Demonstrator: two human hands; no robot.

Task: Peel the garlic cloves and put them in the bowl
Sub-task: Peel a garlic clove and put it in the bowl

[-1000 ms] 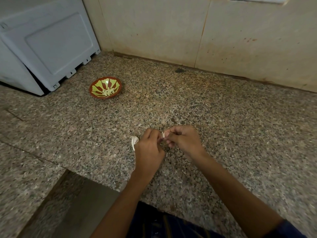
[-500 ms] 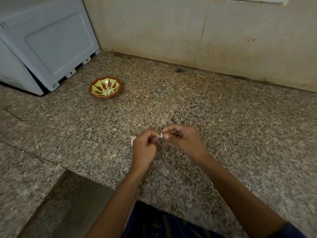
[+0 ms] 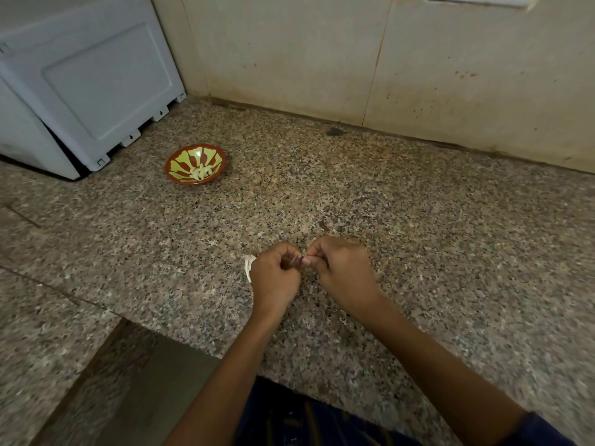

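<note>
Both hands have drifted a touch closer together since half a second back, and the pale sliver of garlic clove that showed between the fingertips is now hidden. Left hand [image 3: 275,278] and right hand [image 3: 341,272] are curled, thumb tips nearly touching, seemingly pinching the clove, though I can't tell for sure. White peel scrap [image 3: 248,267] sticks out beside the left hand. Bowl [image 3: 174,162] with peeled cloves [image 3: 201,172] sits well apart, up-left, near the white appliance [image 3: 90,91]. Lots of bare granite counter [image 3: 418,220] between; counter edge runs just under the forearms.
</note>
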